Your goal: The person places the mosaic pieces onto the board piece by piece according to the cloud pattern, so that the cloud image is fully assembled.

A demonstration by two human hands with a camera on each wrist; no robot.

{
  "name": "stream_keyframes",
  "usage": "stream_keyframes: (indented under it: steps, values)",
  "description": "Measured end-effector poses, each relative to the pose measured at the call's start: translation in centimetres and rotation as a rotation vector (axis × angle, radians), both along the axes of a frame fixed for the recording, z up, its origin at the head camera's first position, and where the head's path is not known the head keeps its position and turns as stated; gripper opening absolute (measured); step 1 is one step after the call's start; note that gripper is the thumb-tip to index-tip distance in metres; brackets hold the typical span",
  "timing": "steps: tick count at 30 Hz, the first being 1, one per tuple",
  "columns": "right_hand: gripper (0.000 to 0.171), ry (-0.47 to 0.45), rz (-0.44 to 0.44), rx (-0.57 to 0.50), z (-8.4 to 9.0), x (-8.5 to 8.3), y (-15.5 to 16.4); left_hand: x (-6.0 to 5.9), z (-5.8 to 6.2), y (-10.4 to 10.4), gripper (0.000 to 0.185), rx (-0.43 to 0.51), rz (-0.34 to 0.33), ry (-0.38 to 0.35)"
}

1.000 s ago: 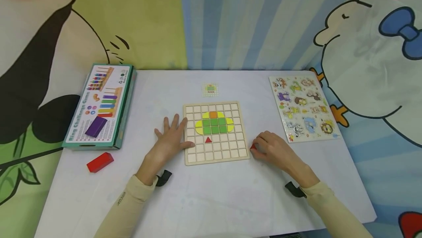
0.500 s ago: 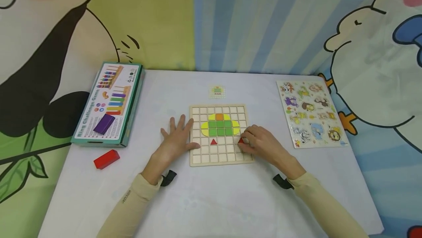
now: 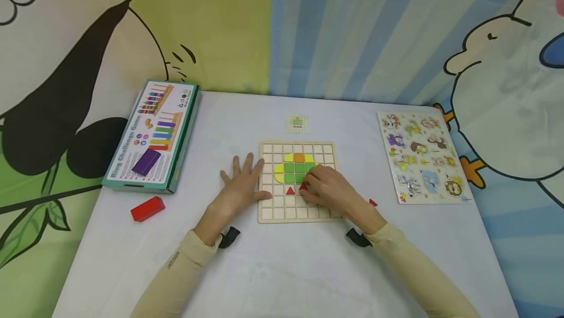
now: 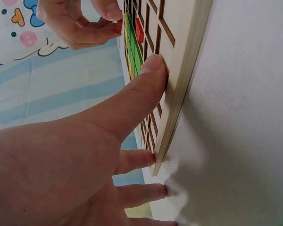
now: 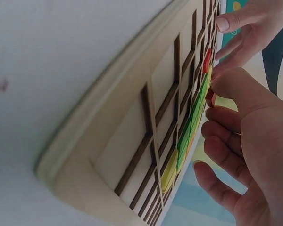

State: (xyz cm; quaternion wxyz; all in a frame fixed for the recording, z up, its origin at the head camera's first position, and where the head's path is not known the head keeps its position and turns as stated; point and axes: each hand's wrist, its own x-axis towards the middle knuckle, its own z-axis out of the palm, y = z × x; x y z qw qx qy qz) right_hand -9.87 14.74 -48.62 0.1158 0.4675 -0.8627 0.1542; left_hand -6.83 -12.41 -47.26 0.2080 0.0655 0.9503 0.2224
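"Ring Challenge Game" on teal box (image 3: 152,137)

The grid board (image 3: 296,213) is pale natural wood with darker brown dividing lines. Set in it: green squares (image 3: 294,171), yellow curved pieces (image 3: 279,173) at the flank, one orange square (image 3: 299,158) on top, and a red triangle (image 3: 290,191) below. The right hand (image 3: 328,188) pinches a second red piece (image 3: 303,187). A further red piece (image 3: 373,203) lies on the white table (image 3: 282,269). The box (image 3: 154,134) is teal-edged with a multicoloured ring print; a purple block (image 3: 146,161) lies on it, a red block (image 3: 147,208) in front of it. The animal puzzle (image 3: 423,156) is pale with multicoloured animals. Both sleeves are cream. The backdrop shows blue and cream stripes, yellow-green, and black-and-white cartoon figures.
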Motion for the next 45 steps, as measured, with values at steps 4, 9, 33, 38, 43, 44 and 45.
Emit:
stream_keyframes:
  steps: [4, 9, 33, 38, 43, 44, 45]
  values:
    - [0.017, 0.008, -0.003, 0.003, -0.5, 0.1, -0.1, 0.0, 0.0, 0.1, 0.102, -0.001, -0.007, 0.017]
    - [0.017, -0.003, -0.015, 0.016, -0.8, 0.2, -0.2, 0.0, -0.1, 0.2, 0.102, -0.015, -0.014, 0.033]
    - [0.019, -0.078, -0.055, 0.011, 0.2, 1.1, 1.9, 0.0, -0.1, 0.1, 0.103, 0.005, -0.002, -0.005]
    - [0.02, -0.078, -0.132, 0.032, 0.3, 1.5, 4.6, 0.0, -0.1, 0.1, 0.103, 0.006, -0.003, -0.011]
    - [0.025, -0.056, -0.2, 0.039, 0.1, 2.0, 7.5, 0.0, -0.2, 0.0, 0.103, 0.003, -0.006, -0.001]
    - [0.025, -0.049, -0.212, 0.041, -0.1, 2.2, 8.1, -0.1, -0.2, 0.0, 0.103, 0.006, -0.004, 0.001]
    - [0.026, -0.044, -0.226, 0.041, -0.2, 2.3, 8.8, -0.1, -0.3, 0.0, 0.103, 0.01, -0.003, 0.004]
